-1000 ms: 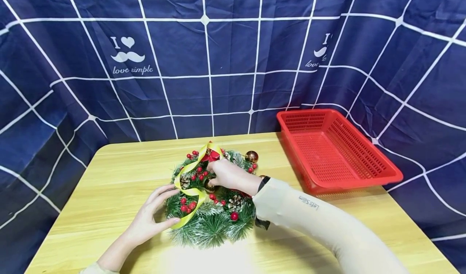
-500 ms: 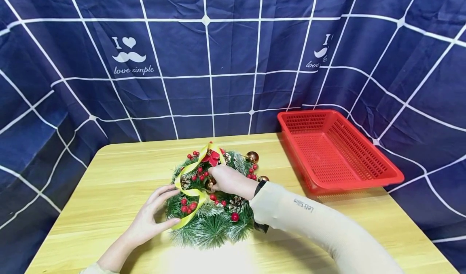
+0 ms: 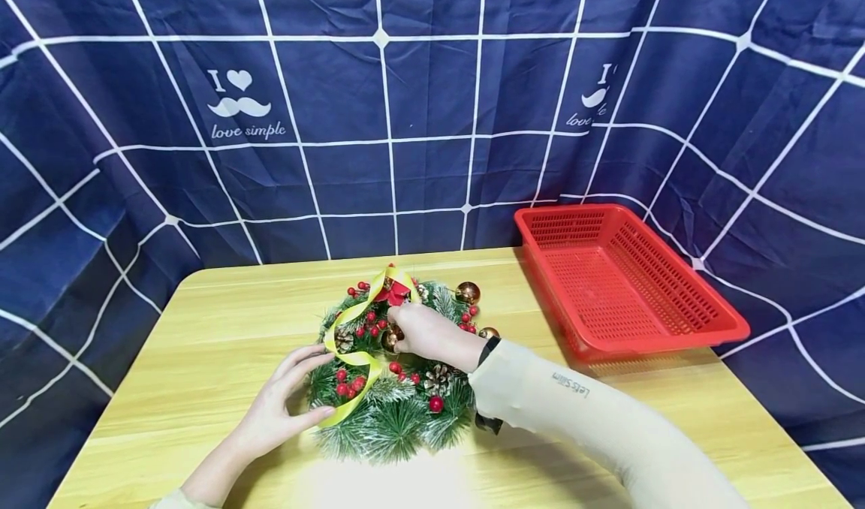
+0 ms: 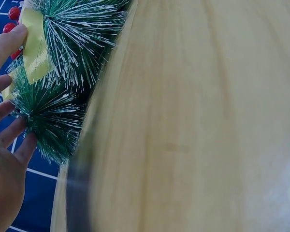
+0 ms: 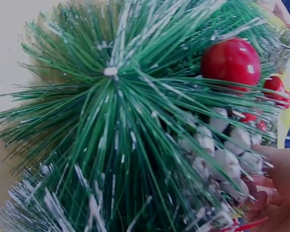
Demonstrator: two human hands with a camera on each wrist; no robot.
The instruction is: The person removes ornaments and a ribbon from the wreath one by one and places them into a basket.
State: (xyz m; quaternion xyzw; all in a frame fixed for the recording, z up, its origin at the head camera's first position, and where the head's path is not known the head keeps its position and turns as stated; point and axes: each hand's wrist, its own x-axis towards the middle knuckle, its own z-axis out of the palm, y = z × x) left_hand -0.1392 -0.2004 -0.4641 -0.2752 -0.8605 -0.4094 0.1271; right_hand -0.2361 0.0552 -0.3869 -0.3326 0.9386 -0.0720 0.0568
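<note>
Behind the work, a dark blue curtain (image 3: 432, 118) ruled with white lines is hung, and at its foot a pale wooden worktop (image 3: 223, 329) is placed, with a red basket (image 3: 649, 341) set well apart at the right. On the worktop a green wreath (image 3: 395, 430) is laid, trimmed with red berries (image 3: 349, 384), a pine cone (image 3: 439, 377) and a red ornament (image 3: 392, 292). Over its left side a yellow ribbon (image 3: 360, 358) is draped in waves, its length directed from the far edge towards the person. The near end is thus closest to the left hand (image 3: 273, 408); the far end is placed beyond the right hand (image 3: 429, 336).

At the wreath's left edge the left fingers are spread apart, unclenched, the ribbon being touched by the thumb. The right fingers are curled down over the wreath's middle, just beside a copper bauble (image 3: 390, 338); whether it is pinched cannot be told, the fingertips being hidden. The ribbon is found left of the right fingers, and just right of the left ones.
</note>
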